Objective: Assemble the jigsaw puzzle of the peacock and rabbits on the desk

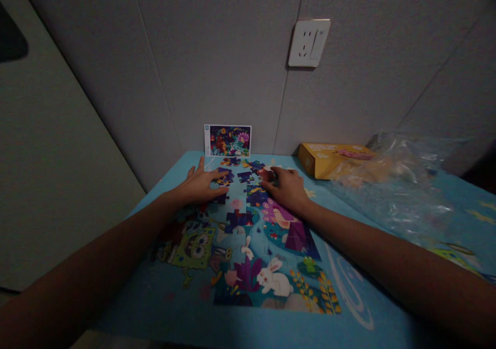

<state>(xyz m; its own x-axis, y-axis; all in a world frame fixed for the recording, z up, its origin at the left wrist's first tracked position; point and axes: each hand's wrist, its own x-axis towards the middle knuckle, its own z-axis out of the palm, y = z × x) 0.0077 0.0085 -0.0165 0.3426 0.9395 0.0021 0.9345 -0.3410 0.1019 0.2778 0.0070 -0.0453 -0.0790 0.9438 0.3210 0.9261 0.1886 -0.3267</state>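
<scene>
A partly assembled jigsaw puzzle (258, 246) with white rabbits, a pink bird and purple plants lies on the blue patterned tabletop. My left hand (201, 185) rests at its upper left, fingers spread, with the thumb and index finger beside a loose dark-blue puzzle piece (225, 176). At the upper right, my right hand (287, 188) is curled, its thumb and index finger at the edges of a reddish puzzle piece (265, 174); the other fingers are partly hidden. Between the hands lie more loose pieces, including a dark-blue jigsaw piece (245, 177).
A small picture card (228, 141) of the puzzle scene leans against the grey wall. To the right, a yellow box (321, 161) and crumpled clear plastic wrapping (403, 194) sit on the tabletop (182, 328). A white socket plate (309, 43) is on the wall.
</scene>
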